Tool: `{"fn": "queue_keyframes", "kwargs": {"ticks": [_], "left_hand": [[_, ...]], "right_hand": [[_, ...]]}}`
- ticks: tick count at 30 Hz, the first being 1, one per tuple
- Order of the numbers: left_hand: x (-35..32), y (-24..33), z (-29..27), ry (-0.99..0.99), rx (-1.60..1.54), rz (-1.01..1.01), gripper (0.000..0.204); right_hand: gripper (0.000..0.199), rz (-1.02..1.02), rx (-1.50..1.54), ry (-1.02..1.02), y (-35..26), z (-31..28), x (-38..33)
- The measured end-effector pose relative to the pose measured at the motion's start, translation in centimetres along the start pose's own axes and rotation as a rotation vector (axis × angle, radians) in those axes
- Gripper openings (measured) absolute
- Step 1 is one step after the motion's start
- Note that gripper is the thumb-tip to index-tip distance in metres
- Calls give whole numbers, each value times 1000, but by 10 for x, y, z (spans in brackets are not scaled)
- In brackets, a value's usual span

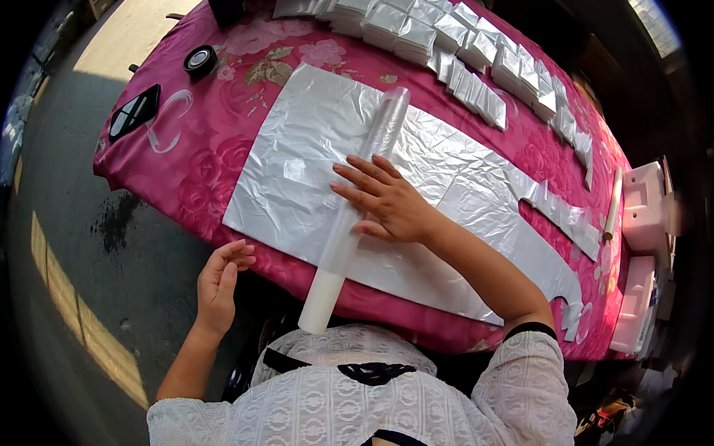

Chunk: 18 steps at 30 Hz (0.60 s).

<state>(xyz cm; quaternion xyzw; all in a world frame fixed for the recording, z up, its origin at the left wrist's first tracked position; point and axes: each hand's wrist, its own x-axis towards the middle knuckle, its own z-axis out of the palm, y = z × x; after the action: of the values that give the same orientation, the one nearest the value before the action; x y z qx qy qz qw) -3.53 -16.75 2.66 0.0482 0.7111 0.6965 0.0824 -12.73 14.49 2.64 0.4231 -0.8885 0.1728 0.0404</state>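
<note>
A stack of thin white plastic vest bags (451, 220) lies flat but wrinkled on the table, its cut-out handles toward the right. Diagonally across the left part of it runs a translucent whitish roller or tube (323, 299), whose near end juts past the table edge toward my body. My right hand (388, 202) rests palm down on the tube, fingers spread and not wrapped round it. Off the table's near left edge hovers my left hand (219, 287), fingers loosely bent, with nothing visible in it.
Many folded white plastic packets (401, 33) stand in rows along the far side. A phone (135, 113) and a black tape roll (200, 62) lie at left on the pink flowered tablecloth (206, 177). Pale pink foam boxes (643, 205) and a thin rod (613, 204) are at right.
</note>
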Motion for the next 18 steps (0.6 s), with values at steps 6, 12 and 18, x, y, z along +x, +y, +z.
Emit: {"fn": "queue_keyframes", "kwargs": {"ticks": [6,12,18], "left_hand": [[-3,15,8,-1,509,94,50],[8,16,21,44,955,1,78],[9,19,12,47,775,-244,67]], "right_hand": [[50,-72,-12,188,-15,41,136],[41,110,139,507,-31,33,152],[50,134,84,245,-23,50,101]]}}
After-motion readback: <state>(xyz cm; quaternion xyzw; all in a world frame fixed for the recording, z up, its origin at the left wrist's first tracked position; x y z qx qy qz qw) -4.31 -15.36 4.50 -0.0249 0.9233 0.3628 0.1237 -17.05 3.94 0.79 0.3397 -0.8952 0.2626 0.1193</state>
